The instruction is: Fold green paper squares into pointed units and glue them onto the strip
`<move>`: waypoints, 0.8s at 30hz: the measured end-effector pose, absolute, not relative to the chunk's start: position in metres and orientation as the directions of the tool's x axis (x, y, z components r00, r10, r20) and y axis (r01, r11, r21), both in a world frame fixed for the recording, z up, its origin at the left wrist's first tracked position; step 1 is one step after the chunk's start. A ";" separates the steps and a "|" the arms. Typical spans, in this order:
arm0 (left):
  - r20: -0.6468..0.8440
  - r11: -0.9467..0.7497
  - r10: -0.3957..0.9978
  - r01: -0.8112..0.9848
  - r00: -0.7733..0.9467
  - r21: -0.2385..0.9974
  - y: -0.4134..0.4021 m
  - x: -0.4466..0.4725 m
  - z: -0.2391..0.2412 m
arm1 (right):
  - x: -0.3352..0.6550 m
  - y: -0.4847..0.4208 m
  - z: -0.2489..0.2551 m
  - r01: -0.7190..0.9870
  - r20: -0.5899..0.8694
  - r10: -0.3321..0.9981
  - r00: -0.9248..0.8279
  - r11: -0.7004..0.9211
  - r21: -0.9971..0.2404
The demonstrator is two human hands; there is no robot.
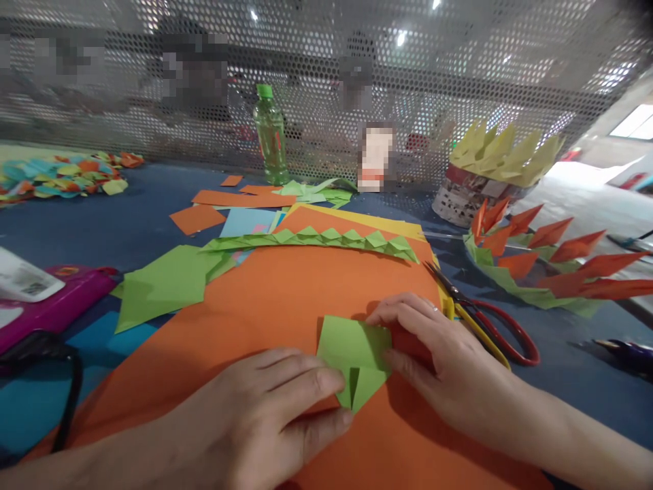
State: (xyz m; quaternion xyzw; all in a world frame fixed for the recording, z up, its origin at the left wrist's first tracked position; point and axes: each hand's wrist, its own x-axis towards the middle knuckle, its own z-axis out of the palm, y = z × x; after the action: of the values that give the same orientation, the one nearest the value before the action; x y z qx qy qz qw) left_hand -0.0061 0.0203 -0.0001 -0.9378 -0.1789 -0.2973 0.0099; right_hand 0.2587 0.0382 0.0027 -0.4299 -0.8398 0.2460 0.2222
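Note:
A small folded green paper piece (356, 356) lies on a large orange sheet (265, 306). My left hand (255, 422) pinches its lower left edge between thumb and fingers. On the right, my right hand (433, 361) presses the piece's right edge with fingers held together. Farther back on the sheet lies a long chain of folded green paper triangles (316, 239).
Red-handled scissors (484, 320) lie just right of my right hand. Green paper squares (163, 282) sit to the left, a pink case (51, 303) at far left. A green bottle (271, 136) stands by the mesh wall. Orange-and-green paper spikes (551, 262) and a yellow-topped basket (484, 180) are at right.

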 end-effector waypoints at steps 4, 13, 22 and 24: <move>0.590 -0.923 0.360 0.370 0.723 0.110 0.018 -0.005 -0.003 | 0.259 0.037 -0.002 0.601 0.183 0.853 -0.489 0.481 -0.638; 0.488 -0.918 0.377 0.386 0.787 0.087 0.018 -0.004 0.008 | 0.253 0.030 -0.001 0.655 0.094 0.914 -0.394 0.351 -0.669; 0.508 -0.966 0.253 0.240 0.823 0.092 0.013 -0.010 0.005 | 0.249 0.025 0.008 0.620 0.177 0.900 -0.397 0.406 -0.672; 0.437 -0.957 0.279 0.287 0.855 0.050 0.014 -0.012 0.006 | 0.250 0.025 0.008 0.593 0.203 0.884 -0.421 0.437 -0.676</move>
State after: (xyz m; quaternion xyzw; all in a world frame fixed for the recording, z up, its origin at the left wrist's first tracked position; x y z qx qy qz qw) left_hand -0.0121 0.0141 0.0060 -0.9631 -0.1471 -0.2254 0.0083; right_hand 0.2498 0.0248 0.0081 -0.4609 -0.8010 0.2624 0.2775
